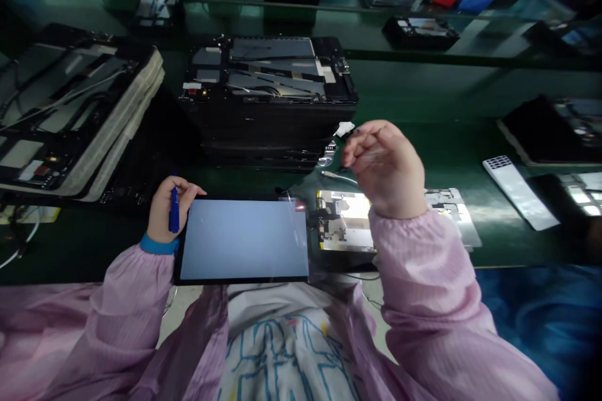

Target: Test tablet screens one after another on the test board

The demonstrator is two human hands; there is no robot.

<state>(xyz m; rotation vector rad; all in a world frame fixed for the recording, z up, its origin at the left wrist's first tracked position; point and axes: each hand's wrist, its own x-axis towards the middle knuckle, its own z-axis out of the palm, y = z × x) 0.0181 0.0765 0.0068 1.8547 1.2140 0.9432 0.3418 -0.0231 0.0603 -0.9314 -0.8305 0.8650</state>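
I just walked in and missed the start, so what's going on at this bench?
A person's left hand holds a blue pen at the upper left corner of a flat screen, which shows a plain pale blue-grey. The right hand is raised, fingers curled; whether it holds anything is unclear. A stack of dark panels stands beyond the screen.

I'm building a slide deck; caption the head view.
Left hand holding a blue pen beside a pale-screened tablet; right hand raised above the bench.

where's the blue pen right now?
In the head view, left of centre: the blue pen is in the person's left hand, beside the upper-left corner of the flat screen panel.
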